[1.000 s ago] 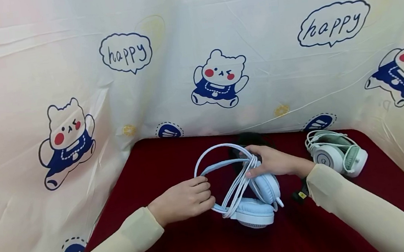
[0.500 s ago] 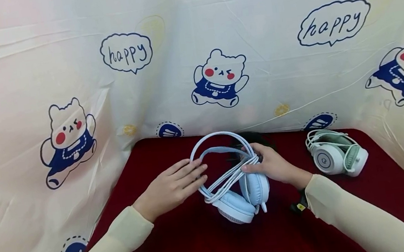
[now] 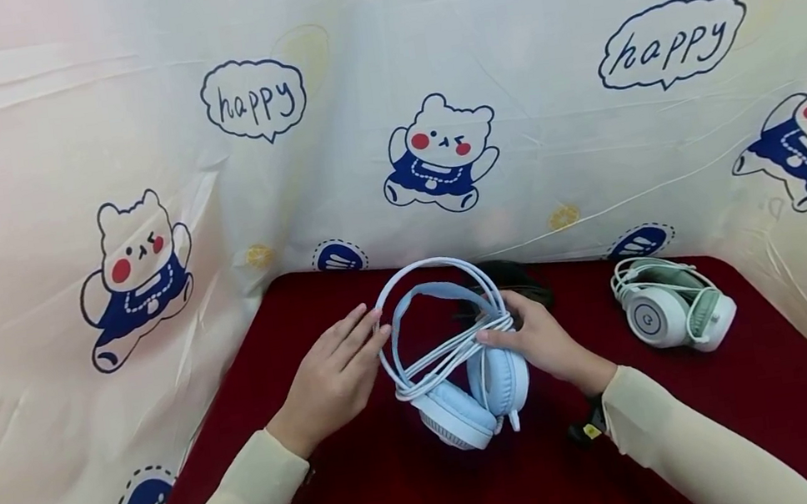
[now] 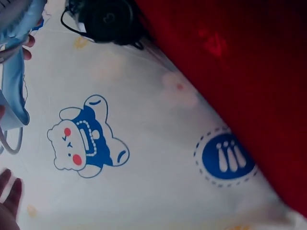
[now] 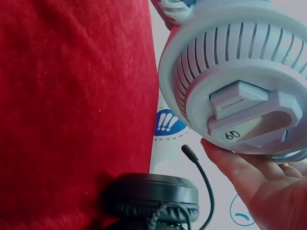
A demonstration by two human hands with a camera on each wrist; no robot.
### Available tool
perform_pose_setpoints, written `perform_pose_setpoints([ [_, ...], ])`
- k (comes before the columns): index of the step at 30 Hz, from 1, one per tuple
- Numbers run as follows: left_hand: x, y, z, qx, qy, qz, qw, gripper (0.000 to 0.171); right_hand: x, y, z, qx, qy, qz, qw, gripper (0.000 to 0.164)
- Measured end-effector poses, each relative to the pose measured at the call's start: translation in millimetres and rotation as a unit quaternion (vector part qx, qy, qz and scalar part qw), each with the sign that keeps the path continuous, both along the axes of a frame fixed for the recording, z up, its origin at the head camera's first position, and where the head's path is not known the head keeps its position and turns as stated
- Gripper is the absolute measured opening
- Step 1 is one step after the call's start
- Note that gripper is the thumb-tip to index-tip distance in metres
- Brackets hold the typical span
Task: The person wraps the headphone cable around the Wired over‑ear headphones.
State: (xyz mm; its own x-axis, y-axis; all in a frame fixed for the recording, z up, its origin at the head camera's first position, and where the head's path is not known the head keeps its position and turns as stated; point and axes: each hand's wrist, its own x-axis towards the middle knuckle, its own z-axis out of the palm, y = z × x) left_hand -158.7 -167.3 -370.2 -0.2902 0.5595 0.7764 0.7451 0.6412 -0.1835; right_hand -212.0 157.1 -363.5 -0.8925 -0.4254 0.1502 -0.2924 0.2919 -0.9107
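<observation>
In the head view, light blue-and-white headphones [image 3: 461,409] are held up over the red cloth, headband arched on top and both ear cups hanging below. Their white cable [image 3: 436,370] is wound in several loops across the band. My right hand [image 3: 545,344] grips the band's right side where the loops gather, thumb in front. My left hand [image 3: 332,383] is at the band's left side, fingers extended with the tips right at its edge. The right wrist view shows a slotted outer cup [image 5: 230,43] close up, above the right fingers.
White-and-green headphones [image 3: 671,307] with a wound cable rest at the right rear of the red-covered table [image 3: 291,324]. A black headset [image 5: 153,194] with a boom microphone lies behind the held pair. Printed fabric [image 3: 529,43] hangs around the back and sides.
The left fingers have loosened from the band and straightened. Held in the right hand, the blue headphones have turned more upright and shifted slightly left. The other headphones stay in place.
</observation>
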Motion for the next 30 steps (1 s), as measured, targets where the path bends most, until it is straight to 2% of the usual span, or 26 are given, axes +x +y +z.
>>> perform_pose_setpoints([
  [2, 2.6, 0, -3.4, 0.045, -0.038, 0.014, 0.9982, 0.045, 0.4, -1, -1.1, -0.004, -0.003, -0.008, 1.0, 0.059],
  [4, 6.4, 1, -6.9, 0.087, -0.089, 0.032, 0.9917, 0.053, 0.2, -3, -2.1, -0.013, -0.01, -0.016, 1.0, 0.059],
  [6, 10.5, 3, -10.8, 0.128, -0.154, 0.054, 0.9782, 0.058, -0.7, -4, -2.9, -0.023, -0.018, -0.024, 0.999, 0.059],
  [7, 12.6, 4, -12.5, 0.148, -0.191, 0.061, 0.9685, 0.06, -1.3, -5, -3.2, -0.027, -0.021, -0.028, 0.999, 0.059],
  [9, 16.5, 6, -14.5, 0.192, -0.269, 0.059, 0.9419, 0.059, -2.4, -8, -4.0, -0.038, -0.026, -0.038, 0.998, 0.058],
  [11, 19.0, 7, -16.3, 0.235, -0.34, 0.05, 0.909, 0.055, -4.2, -10, -5.4, -0.047, -0.023, -0.048, 0.998, 0.057],
  [15, 20.9, 9, -18.5, 0.308, -0.442, 0.013, 0.8427, 0.051, -7.5, -15, -10.1, -0.073, -0.022, -0.064, 0.995, 0.055],
  [17, 22.8, 12, -15.0, 0.325, -0.473, 0.002, 0.8188, 0.052, -7.9, -17, -12.4, -0.087, -0.026, -0.071, 0.993, 0.056],
  [20, 22.1, 15, -17.3, 0.341, -0.508, -0.008, 0.7908, 0.055, -8.0, -21, -15.5, -0.103, -0.036, -0.082, 0.991, 0.053],
  [25, 17.3, 21, -24.5, 0.355, -0.54, -0.038, 0.7621, 0.066, -9.4, -28, -20.3, -0.119, -0.044, -0.095, 0.987, 0.049],
  [30, 12.3, 26, -27.3, 0.364, -0.556, -0.053, 0.7452, 0.076, -11.5, -36, -25.8, -0.129, -0.06, -0.112, 0.983, 0.051],
])
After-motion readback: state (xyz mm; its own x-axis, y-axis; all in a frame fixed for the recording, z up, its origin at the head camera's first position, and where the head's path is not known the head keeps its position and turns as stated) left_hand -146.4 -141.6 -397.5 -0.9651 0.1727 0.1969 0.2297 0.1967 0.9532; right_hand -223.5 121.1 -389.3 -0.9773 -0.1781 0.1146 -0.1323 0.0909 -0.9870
